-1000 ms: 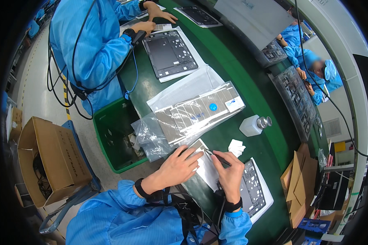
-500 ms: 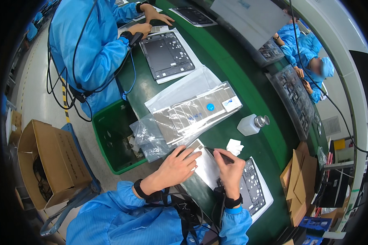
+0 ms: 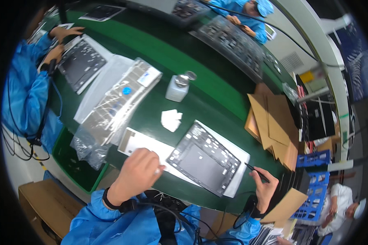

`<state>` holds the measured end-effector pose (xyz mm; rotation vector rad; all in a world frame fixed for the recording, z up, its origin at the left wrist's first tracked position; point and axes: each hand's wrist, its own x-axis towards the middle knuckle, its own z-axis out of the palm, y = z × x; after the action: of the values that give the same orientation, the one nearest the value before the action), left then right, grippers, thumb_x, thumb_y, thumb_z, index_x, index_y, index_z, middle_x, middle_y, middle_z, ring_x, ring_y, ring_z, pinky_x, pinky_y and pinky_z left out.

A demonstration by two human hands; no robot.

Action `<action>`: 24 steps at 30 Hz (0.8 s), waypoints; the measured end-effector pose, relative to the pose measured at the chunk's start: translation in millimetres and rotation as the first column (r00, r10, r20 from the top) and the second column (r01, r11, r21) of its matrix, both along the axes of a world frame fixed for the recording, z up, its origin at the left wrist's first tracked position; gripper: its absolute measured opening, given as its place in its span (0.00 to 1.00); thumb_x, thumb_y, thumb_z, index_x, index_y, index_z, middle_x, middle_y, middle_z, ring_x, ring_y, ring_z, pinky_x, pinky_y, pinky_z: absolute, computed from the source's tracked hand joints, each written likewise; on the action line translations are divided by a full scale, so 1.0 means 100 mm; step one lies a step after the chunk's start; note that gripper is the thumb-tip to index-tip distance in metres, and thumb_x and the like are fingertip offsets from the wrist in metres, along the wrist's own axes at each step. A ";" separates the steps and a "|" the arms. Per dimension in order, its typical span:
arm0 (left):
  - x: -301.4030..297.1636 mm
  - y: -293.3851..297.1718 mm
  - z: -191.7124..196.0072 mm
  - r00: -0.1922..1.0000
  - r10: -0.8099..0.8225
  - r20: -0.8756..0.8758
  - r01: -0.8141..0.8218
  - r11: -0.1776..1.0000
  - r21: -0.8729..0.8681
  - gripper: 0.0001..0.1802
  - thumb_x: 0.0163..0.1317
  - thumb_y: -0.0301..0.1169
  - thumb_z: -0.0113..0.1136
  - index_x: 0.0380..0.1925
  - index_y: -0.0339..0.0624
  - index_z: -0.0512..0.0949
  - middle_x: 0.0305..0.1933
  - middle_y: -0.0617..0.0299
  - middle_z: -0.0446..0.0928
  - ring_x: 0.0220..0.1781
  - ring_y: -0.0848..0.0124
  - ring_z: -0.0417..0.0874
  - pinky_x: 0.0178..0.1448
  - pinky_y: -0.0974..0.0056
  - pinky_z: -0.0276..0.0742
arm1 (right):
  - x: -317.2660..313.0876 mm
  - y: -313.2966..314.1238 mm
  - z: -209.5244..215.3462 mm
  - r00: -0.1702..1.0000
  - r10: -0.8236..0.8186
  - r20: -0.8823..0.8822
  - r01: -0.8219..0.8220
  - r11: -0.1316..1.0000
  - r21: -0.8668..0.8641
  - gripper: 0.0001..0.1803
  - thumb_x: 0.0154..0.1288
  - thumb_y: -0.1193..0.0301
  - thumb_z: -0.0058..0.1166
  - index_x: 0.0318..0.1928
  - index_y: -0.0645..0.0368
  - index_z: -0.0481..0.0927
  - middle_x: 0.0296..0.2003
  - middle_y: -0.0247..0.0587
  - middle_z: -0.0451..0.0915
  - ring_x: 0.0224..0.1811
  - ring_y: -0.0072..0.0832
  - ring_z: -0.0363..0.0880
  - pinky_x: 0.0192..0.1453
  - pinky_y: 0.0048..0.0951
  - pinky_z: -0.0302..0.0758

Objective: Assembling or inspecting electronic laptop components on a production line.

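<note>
Head view, right hand gripping black tweezers, tips pointing up-left

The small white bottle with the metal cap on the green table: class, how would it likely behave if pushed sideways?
The white bottle stands upright on the green table; its squat body suggests it would probably slide rather than tip. The broad metal cap may make it slightly top-heavy.

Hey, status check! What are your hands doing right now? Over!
Left hand pressing flat on the white sheet. Right hand holding a thin black tool, beside the dark panel. White wipe apart, nothing blocking.
</note>
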<state>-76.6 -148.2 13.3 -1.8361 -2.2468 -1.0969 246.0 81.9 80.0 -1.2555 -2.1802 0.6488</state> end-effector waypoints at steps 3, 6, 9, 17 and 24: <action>0.37 0.65 0.13 0.906 -0.419 0.066 0.420 0.908 0.001 0.10 0.65 0.33 0.64 0.36 0.40 0.74 0.38 0.56 0.79 0.38 0.62 0.85 0.37 0.58 0.81 | 0.20 0.12 -0.23 1.000 0.008 0.016 -0.008 1.000 0.001 0.07 0.59 0.79 0.68 0.39 0.67 0.88 0.32 0.45 0.89 0.34 0.27 0.88 0.43 0.24 0.80; 0.84 1.34 -0.07 0.805 -0.590 -0.070 0.580 0.806 -0.122 0.11 0.66 0.37 0.61 0.40 0.42 0.74 0.31 0.60 0.81 0.32 0.63 0.86 0.30 0.59 0.79 | 0.19 0.16 -0.35 0.997 0.064 0.034 -0.063 0.997 -0.043 0.08 0.59 0.77 0.69 0.40 0.65 0.89 0.34 0.47 0.89 0.36 0.32 0.89 0.44 0.26 0.81; 1.09 1.78 -0.30 0.712 -0.673 -0.201 0.647 0.740 -0.183 0.10 0.65 0.31 0.58 0.44 0.40 0.75 0.27 0.58 0.82 0.29 0.61 0.87 0.31 0.59 0.80 | 0.22 0.19 -0.36 0.995 0.092 0.039 -0.088 0.991 -0.096 0.09 0.60 0.77 0.69 0.41 0.65 0.89 0.35 0.48 0.89 0.37 0.34 0.90 0.44 0.27 0.81; 1.23 2.02 -0.48 0.662 -0.711 -0.235 0.648 0.702 -0.296 0.30 0.61 0.34 0.62 0.64 0.40 0.74 0.29 0.59 0.82 0.25 0.61 0.86 0.27 0.59 0.79 | 0.30 0.31 -0.41 0.989 0.145 0.028 -0.142 0.985 -0.100 0.08 0.61 0.75 0.68 0.41 0.64 0.89 0.36 0.46 0.89 0.37 0.38 0.90 0.41 0.29 0.82; 1.23 2.04 -0.47 0.652 -0.731 -0.200 0.648 0.675 -0.353 0.30 0.62 0.39 0.65 0.64 0.42 0.74 0.29 0.58 0.82 0.27 0.61 0.87 0.28 0.59 0.79 | 0.31 0.32 -0.44 0.987 0.159 0.020 -0.156 0.980 -0.121 0.08 0.60 0.76 0.68 0.40 0.65 0.89 0.35 0.47 0.89 0.34 0.36 0.89 0.39 0.28 0.81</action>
<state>46.5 55.5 -33.5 -2.8700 -1.5371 -0.4524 276.9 114.0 35.8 -1.1651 -2.3122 0.8400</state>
